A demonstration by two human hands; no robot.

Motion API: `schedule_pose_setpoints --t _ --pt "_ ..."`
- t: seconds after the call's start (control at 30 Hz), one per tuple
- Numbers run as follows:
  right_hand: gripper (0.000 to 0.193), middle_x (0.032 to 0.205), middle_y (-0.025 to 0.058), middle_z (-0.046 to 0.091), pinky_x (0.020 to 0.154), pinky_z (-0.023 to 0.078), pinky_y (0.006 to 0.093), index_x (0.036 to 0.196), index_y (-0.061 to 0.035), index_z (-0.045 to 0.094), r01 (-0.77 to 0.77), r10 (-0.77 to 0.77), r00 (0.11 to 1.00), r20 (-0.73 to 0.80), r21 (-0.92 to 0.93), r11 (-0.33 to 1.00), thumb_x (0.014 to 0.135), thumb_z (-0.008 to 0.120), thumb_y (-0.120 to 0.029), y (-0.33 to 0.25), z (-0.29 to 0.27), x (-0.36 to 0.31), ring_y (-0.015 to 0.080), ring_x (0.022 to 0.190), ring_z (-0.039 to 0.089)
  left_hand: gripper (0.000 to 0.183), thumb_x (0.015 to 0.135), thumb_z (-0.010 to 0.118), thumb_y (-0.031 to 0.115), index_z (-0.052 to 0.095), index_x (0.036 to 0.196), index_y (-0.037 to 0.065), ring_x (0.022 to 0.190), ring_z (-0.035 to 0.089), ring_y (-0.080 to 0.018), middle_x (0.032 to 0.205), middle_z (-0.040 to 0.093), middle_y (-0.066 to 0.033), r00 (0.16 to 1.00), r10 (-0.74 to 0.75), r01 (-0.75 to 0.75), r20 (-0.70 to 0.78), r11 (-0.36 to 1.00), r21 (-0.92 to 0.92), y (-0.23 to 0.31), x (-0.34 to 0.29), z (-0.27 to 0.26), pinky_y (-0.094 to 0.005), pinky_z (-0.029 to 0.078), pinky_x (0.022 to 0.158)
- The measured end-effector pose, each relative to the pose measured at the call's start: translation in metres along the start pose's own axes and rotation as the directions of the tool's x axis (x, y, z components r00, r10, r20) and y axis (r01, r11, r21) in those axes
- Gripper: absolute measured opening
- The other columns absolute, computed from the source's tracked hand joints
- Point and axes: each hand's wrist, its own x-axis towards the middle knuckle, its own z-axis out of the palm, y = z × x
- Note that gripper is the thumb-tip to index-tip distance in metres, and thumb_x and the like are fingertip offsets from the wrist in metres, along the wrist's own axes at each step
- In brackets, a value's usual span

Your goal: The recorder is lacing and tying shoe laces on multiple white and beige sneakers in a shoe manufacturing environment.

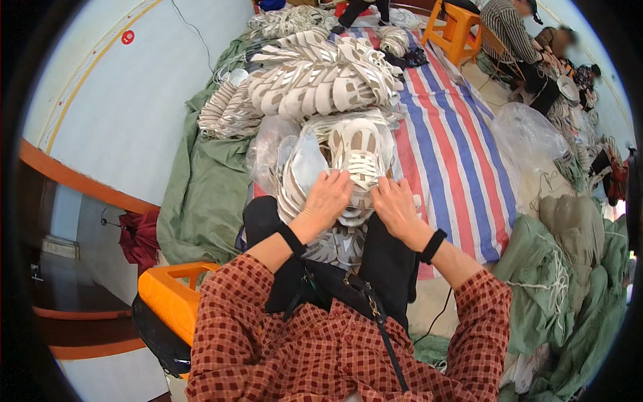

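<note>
A white and beige shoe upper (360,142) lies toe away from me, above my knees, with white shoelaces (362,166) crossing its front. At the left edge of the lacing, the fingers of my left hand (329,195) are closed on the upper. My right hand (396,204) pinches its opposite edge, thumb and fingertips bent in. Whether a lace end sits between the fingertips is too small to tell. More pale uppers (293,191) are stacked beneath and beside it, partly under a whitish sheet.
A large heap of shoe uppers (321,77) rises ahead on a striped tarp (455,147). Green cloth (201,181) lies left, green sacks (536,288) right. An orange stool (171,295) stands at my left. Several people (512,30) sit far right, near clear plastic (529,130).
</note>
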Motion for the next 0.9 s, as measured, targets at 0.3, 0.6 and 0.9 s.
schedule_pose_setpoints --t 0.3,0.6,0.9 --pt "0.013 0.082 0.0068 0.046 0.068 0.036 0.0346 0.085 -0.0086 0.052 0.335 -0.296 0.932 -0.209 0.182 0.925 0.073 0.055 -0.012 0.015 0.0 0.003 0.0216 0.079 0.051 0.007 0.08 0.057 0.011 0.054 0.081 0.006 0.074 0.057 -0.0294 0.077 0.055 -0.0083 0.944 0.167 0.16 0.284 0.52 -0.839 0.04 -0.063 -0.063 -0.039 0.045 0.067" --pt "0.013 0.084 0.0075 0.05 0.069 0.044 0.0337 0.085 -0.0069 0.054 0.449 -0.47 0.874 -0.122 0.57 0.688 0.073 0.058 -0.011 -0.061 -0.01 -0.06 0.0238 0.081 0.054 0.017 0.077 0.06 0.006 0.055 0.093 0.007 0.082 0.057 -0.033 0.093 0.058 -0.012 0.856 -0.502 0.475 0.121 0.673 -0.567 0.008 -0.008 -0.033 -0.0409 0.046 0.067" --pt "0.018 0.089 0.0144 0.058 0.07 0.048 0.0367 0.102 -0.0039 0.056 -0.123 0.415 0.9 -0.133 0.836 0.535 0.084 0.057 -0.007 -0.004 0.011 -0.029 0.0318 0.082 0.059 0.019 0.074 0.062 0.008 0.053 0.09 0.004 0.093 0.055 -0.0287 0.104 0.056 -0.0126 0.951 -0.286 0.222 -0.119 0.897 -0.383 -0.003 0.002 -0.005 -0.0392 0.043 0.074"
